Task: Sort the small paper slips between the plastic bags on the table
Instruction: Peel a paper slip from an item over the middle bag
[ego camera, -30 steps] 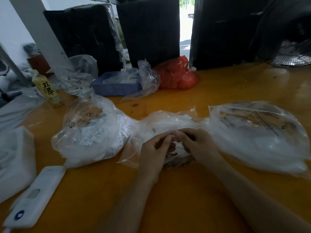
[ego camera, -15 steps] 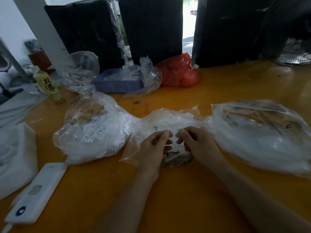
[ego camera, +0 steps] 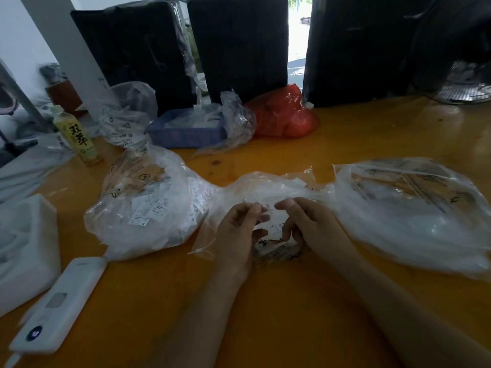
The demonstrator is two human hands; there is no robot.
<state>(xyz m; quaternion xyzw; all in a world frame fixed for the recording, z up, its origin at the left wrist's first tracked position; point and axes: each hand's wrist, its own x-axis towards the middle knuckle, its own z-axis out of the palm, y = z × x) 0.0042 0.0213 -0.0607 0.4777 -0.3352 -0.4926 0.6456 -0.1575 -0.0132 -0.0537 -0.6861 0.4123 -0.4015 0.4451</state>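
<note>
Hands have drawn slightly apart over middle bag (ego camera: 268,192): left hand (ego camera: 236,235) and right hand (ego camera: 310,224) apparently each pinch slips, bags flanking at nine and three o'clock — sorting under way.

Orange wooden table (ego camera: 345,144) with three clear plastic bags (ego camera: 148,205) up front, plus a blue tray (ego camera: 186,134), red bag (ego camera: 284,115), drink bottle (ego camera: 77,136) and white device (ego camera: 61,304).

A drink bottle (ego camera: 77,138), blue tray (ego camera: 186,132), red bag (ego camera: 285,118) and white power bank (ego camera: 59,306) sit on the table (ego camera: 292,328)
</note>
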